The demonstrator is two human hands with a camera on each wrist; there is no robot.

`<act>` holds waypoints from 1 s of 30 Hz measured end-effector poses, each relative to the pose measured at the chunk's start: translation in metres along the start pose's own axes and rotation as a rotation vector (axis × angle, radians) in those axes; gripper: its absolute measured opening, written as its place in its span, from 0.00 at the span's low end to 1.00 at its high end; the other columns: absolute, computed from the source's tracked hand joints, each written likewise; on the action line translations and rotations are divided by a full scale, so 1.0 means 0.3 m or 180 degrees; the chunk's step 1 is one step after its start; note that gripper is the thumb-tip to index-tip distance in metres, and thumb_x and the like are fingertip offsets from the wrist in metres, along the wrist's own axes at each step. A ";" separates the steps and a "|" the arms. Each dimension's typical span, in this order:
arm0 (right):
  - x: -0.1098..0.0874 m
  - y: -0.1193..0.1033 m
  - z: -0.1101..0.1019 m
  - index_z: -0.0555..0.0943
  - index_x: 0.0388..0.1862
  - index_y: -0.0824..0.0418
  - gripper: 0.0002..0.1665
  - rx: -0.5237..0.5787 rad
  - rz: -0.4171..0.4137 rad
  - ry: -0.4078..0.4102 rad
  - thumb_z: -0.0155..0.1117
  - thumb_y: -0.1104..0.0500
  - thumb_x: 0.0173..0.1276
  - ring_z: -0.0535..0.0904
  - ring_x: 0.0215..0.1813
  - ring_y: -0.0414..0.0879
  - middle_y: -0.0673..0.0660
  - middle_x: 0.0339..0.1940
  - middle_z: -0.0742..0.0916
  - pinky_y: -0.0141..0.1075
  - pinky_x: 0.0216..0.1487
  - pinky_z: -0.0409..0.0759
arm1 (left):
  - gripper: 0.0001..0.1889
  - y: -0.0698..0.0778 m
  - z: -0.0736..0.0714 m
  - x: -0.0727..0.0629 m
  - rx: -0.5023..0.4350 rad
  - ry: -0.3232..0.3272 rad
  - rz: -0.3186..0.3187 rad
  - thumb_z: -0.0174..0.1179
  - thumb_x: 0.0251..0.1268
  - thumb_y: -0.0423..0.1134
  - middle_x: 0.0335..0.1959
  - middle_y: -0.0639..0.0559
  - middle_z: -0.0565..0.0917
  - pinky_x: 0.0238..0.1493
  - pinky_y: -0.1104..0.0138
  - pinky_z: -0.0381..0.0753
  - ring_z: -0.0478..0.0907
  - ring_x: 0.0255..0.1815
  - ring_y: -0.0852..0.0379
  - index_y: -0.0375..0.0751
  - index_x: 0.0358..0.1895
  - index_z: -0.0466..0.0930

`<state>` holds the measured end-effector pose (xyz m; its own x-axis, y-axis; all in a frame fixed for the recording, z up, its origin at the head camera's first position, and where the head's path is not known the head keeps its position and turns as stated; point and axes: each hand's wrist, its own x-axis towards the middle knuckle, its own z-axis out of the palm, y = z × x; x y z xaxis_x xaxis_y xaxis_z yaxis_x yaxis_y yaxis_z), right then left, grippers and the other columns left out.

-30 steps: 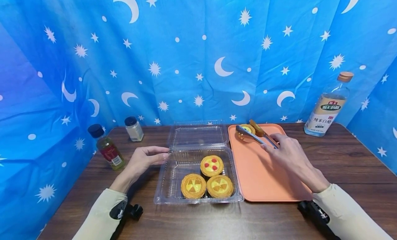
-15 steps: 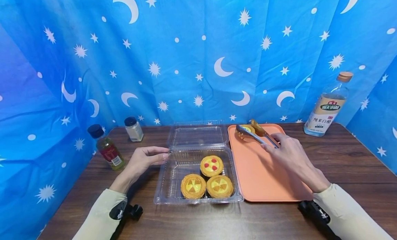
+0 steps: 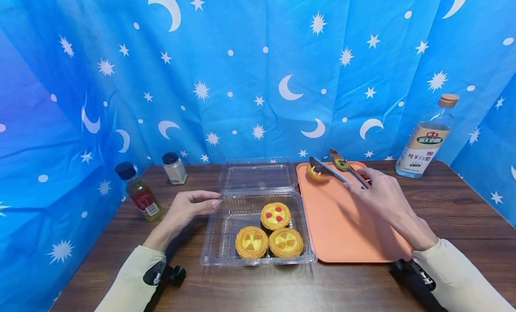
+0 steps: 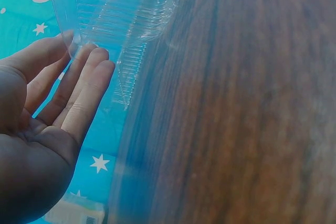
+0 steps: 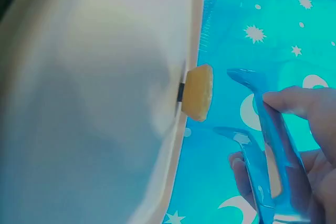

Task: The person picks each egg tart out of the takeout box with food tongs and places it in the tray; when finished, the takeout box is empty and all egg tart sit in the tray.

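the left hand (image 3: 187, 208) pinches the upper left edge of the clear plastic container (image 3: 219, 259) between thumb and fingertips. the container lies in the centre of the frame, its clear lid (image 3: 258, 175) folded back toward the curtain (image 3: 242, 79). inside it, in the lower right part, sit a red-dotted tart (image 3: 276, 215) and, below that one, two plain yellow tarts (image 3: 251, 243), side by side.

the right hand (image 3: 380, 193), right of centre, grasps metal tongs (image 3: 331, 170), whose two arms stand spread apart. a single tart (image 3: 317, 177) rests at the upper left corner of the orange tray (image 3: 338, 231); in the right wrist view the tongs' tips are apart from it.

on the brown table (image 3: 250, 285), left of the container, stand a black-capped bottle (image 3: 144, 197) with a red label and a small jar (image 3: 175, 168). a tall clear bottle (image 3: 423, 141) with a gold cap stands upper right.
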<state>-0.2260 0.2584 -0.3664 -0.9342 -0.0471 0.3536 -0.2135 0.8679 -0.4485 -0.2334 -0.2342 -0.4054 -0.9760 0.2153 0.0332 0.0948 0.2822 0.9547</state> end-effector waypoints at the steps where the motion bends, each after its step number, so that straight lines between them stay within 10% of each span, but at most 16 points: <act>1: -0.001 -0.001 -0.003 0.78 0.63 0.77 0.35 0.0001 0.0001 0.0010 0.75 0.51 0.71 0.76 0.35 0.59 0.72 0.41 0.86 0.45 0.32 0.72 | 0.19 0.000 0.000 0.000 0.0004 0.0004 0.0003 0.70 0.74 0.40 0.56 0.38 0.88 0.59 0.56 0.86 0.89 0.53 0.48 0.32 0.60 0.86; 20: -0.024 -0.062 -0.074 0.78 0.66 0.73 0.37 0.0199 -0.0016 0.0175 0.73 0.45 0.73 0.82 0.52 0.70 0.76 0.55 0.85 0.67 0.50 0.81 | 0.20 -0.002 0.000 0.003 -0.0001 0.0036 -0.0013 0.71 0.73 0.41 0.56 0.39 0.88 0.58 0.55 0.87 0.90 0.52 0.47 0.32 0.60 0.86; 30: -0.064 -0.137 -0.079 0.82 0.66 0.68 0.33 0.0321 -0.0528 0.0355 0.79 0.52 0.69 0.85 0.44 0.61 0.69 0.52 0.89 0.57 0.40 0.83 | 0.19 -0.007 0.001 0.008 -0.0027 0.0029 -0.0007 0.71 0.73 0.41 0.56 0.38 0.88 0.58 0.56 0.87 0.89 0.53 0.46 0.32 0.60 0.86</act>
<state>-0.1926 0.2353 -0.3353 -0.8477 -0.1254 0.5154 -0.3945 0.7986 -0.4546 -0.2358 -0.2341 -0.4073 -0.9780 0.2061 0.0339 0.0911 0.2748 0.9572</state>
